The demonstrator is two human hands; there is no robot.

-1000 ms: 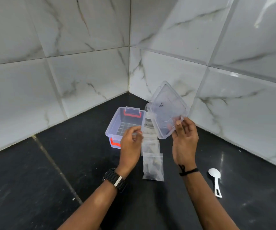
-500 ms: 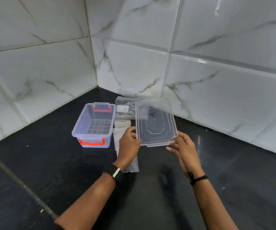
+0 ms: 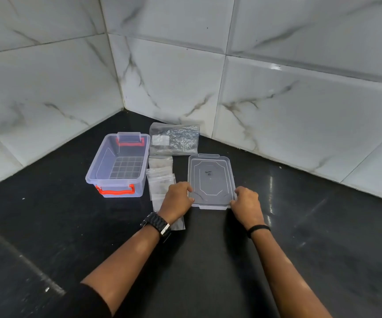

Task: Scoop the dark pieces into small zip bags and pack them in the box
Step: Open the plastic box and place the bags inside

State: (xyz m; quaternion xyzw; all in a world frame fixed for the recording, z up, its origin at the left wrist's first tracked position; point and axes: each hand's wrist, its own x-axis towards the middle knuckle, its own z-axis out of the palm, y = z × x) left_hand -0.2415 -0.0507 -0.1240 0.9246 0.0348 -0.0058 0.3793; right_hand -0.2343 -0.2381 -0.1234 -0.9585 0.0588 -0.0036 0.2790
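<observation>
— Where does the box [image 3: 118,165] sit?

— On the black floor [image 3: 47,226], in the corner formed by the white marble-tiled walls [image 3: 300,99]. It is clear plastic with orange latches, open, with nothing visible inside but the grid pattern of its base. Its long axis runs from the person toward the wall, with one short end and its orange latch facing the person.

— And the lid [image 3: 211,181]?

— Flat on the floor to the right of the box, well apart from it. Its long axis also runs from the person toward the wall, roughly parallel to the box.

— What are the hands doing?

— The left hand [image 3: 178,200] grips the lid's near left corner with curled fingers; a black watch [image 3: 156,224] is on that wrist. The right hand [image 3: 247,204] grips the near right corner in the same way, and a thin black band [image 3: 257,229] circles its wrist.

— What lies between box and lid?

— A row of small zip bags [image 3: 161,180], overlapping one another, strung out from near the left wrist toward the wall. The left hand covers part of the row. Beyond them, close to the wall, lies a larger clear bag [image 3: 175,140] with dark contents and a white label.

— Do the small bags hold any dark pieces?

— That cannot be told; they look translucent and pale.
</observation>
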